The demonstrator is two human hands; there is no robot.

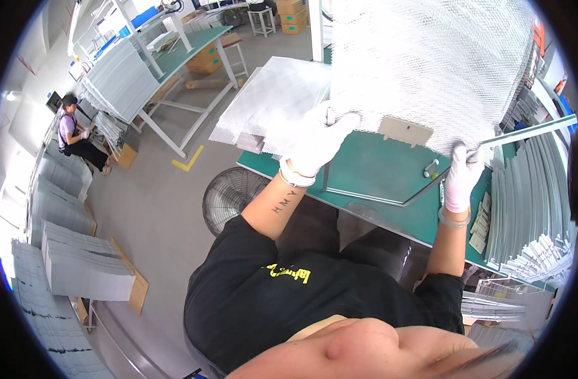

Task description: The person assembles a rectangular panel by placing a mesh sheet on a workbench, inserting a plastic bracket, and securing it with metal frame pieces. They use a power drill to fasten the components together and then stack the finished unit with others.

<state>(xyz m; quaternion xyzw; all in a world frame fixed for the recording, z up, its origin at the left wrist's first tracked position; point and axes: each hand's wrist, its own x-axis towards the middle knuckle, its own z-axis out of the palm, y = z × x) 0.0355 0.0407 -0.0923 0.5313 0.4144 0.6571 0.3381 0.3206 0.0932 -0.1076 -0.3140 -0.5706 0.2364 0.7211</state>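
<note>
A large silvery mesh sheet (428,69) rises in front of me, its lower edge toward my body. My left hand (320,142), in a white glove, is closed on that edge at its left corner. At the right corner my gloved right hand (464,177) pinches the sheet, fingers bent. A thin grey metal frame (368,199) lies below on the green tabletop (371,164), one side running up to my right hand. Whether that hand also touches the frame, I cannot tell. A beige plate (406,131) shows at the sheet's lower edge.
More mesh sheets (270,101) are stacked left of my hands. Metal strips (532,196) stand in bundles at right. A small white cylinder (431,168) lies on the table. A floor fan (232,196) stands at left. Another person (74,129) sits far left among stacked panels (86,262).
</note>
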